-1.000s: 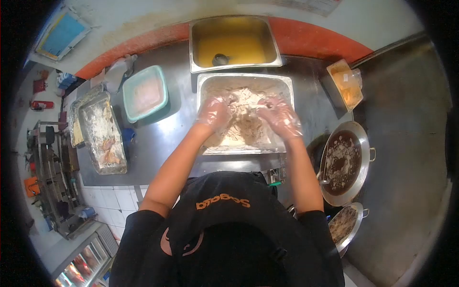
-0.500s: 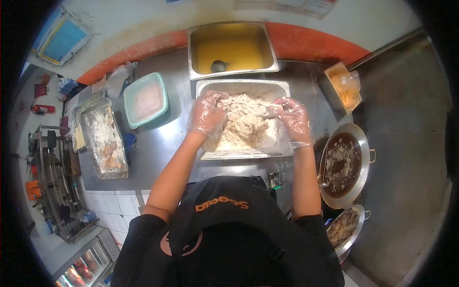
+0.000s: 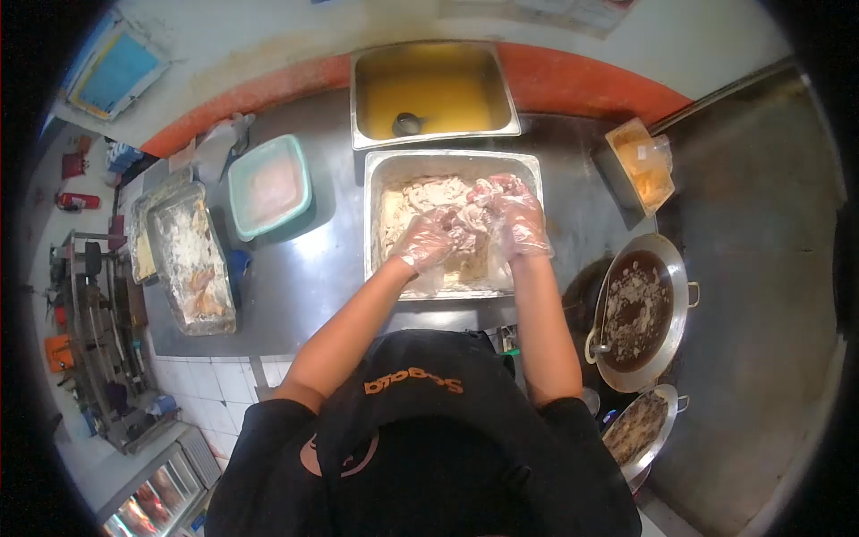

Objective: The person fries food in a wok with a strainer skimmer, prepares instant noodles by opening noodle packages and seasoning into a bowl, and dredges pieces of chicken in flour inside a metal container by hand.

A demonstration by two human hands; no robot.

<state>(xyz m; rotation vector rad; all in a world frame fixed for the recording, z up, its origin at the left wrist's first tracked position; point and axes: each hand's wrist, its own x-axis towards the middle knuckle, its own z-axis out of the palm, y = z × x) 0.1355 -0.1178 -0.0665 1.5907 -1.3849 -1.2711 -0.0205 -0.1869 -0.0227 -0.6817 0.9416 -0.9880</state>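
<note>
A deep metal pan (image 3: 455,158) in front of me holds flour-coated pieces (image 3: 428,194), pinkish in places like raw meat, in loose pale flour. My left hand (image 3: 425,242), in a clear plastic glove, is inside the pan near its middle, fingers curled on some of the coated pieces. Beside it to the right, my right hand (image 3: 521,222), gloved the same way, closes on more of the coated pieces by the pan's right wall. The fingertips of both hands are partly hidden by flour and food.
Behind the pan stands a metal tub (image 3: 358,98) of yellow liquid with a ladle (image 3: 406,124). To the left are a mint-green basin (image 3: 307,186) and a floured tray (image 3: 192,259). At right are a metal box (image 3: 641,166), a wok of brown oil (image 3: 644,309) and another wok (image 3: 639,430).
Both hands have come closer together, the left moving right and toward me, the right moving left. The coated pieces have been gathered and shifted, baring part of the pan's near side.
</note>
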